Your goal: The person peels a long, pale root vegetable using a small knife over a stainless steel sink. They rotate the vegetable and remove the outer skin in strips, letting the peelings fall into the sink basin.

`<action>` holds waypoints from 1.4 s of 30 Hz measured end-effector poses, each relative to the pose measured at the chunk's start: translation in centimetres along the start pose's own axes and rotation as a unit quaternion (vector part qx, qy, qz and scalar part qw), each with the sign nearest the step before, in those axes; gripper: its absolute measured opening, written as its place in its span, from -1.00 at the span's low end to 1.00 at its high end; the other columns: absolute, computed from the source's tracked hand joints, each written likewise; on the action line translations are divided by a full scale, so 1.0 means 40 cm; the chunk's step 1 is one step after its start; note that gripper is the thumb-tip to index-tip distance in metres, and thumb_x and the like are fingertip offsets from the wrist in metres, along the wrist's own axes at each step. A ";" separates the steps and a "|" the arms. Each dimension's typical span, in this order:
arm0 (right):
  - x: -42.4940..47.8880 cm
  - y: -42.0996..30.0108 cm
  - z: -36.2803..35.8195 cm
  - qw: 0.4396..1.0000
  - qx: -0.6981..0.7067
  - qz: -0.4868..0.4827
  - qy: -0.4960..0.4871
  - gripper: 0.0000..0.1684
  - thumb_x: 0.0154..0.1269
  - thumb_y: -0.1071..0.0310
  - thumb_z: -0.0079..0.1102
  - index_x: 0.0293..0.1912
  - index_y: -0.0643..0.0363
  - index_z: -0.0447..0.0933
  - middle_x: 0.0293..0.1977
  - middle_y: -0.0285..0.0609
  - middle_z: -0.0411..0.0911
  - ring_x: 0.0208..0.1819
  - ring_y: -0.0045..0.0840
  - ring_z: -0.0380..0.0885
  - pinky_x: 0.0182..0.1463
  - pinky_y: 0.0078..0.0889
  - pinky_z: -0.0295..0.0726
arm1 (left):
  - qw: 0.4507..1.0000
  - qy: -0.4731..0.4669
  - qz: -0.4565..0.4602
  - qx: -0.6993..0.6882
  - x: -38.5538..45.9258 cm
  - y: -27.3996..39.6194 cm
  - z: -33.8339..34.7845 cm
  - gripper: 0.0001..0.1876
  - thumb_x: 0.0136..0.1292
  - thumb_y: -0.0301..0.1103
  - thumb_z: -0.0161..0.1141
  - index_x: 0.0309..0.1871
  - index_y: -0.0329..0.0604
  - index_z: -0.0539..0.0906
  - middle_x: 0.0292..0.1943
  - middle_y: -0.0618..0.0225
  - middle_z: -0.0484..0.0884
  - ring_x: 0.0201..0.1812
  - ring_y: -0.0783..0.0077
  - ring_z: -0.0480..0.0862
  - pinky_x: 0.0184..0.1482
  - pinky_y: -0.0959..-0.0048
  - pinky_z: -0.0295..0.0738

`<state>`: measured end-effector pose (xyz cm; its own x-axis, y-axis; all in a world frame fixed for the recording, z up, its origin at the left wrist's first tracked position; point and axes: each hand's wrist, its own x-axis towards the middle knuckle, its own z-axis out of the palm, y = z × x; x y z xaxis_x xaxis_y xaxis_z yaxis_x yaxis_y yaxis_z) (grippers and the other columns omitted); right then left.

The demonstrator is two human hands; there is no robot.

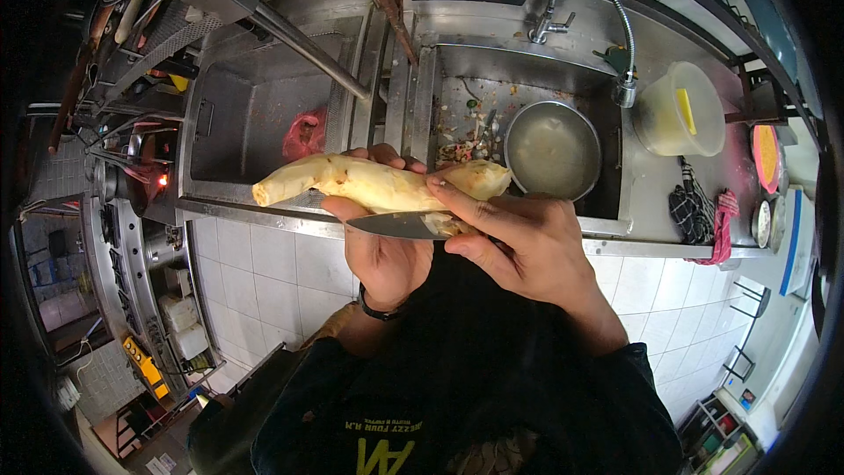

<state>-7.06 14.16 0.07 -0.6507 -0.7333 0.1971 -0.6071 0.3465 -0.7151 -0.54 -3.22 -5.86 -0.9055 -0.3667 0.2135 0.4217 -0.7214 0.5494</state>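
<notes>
A long, pale yellow root vegetable [376, 181], mostly peeled and with a few brown spots, lies crosswise in front of me. My left hand [392, 251] cradles it from below, with fingertips showing along its far side. In my right hand [534, 237] is a kitchen knife [389, 226], its blade pointing left along the near side of the root. Pale shavings [445, 222] cling to the blade close to my right fingers. My right index finger rests on the root near its right end. The knife's handle is hidden in my palm.
Under the root, the right sink basin [527, 59] contains food scraps [471, 125] and a metal bowl of cloudy water [554, 148]. A red plastic bag [305, 135] lies in the left basin [227, 105]. A faucet [542, 30], plastic tub [679, 112] and cloths [689, 211] stand rightward; a flame [163, 180] burns left.
</notes>
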 end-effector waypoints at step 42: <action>-0.017 0.039 0.013 0.999 -0.002 -0.001 0.037 -0.34 0.44 -0.11 0.32 0.45 -0.21 0.54 -0.10 -0.05 0.81 -0.28 -0.20 0.82 -0.15 -0.21 0.77 | 0.999 0.050 0.009 0.010 0.012 -0.009 0.010 -0.35 0.68 0.25 -0.27 0.48 -0.10 0.30 0.17 0.24 0.43 0.20 0.24 0.56 0.35 0.15 0.53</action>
<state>-7.31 14.90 -1.51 -0.6818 -0.6885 0.2473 -0.6098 0.3482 -0.7119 -1.15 -2.92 -5.65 -0.8879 -0.4372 0.1433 0.4367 -0.7028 0.5615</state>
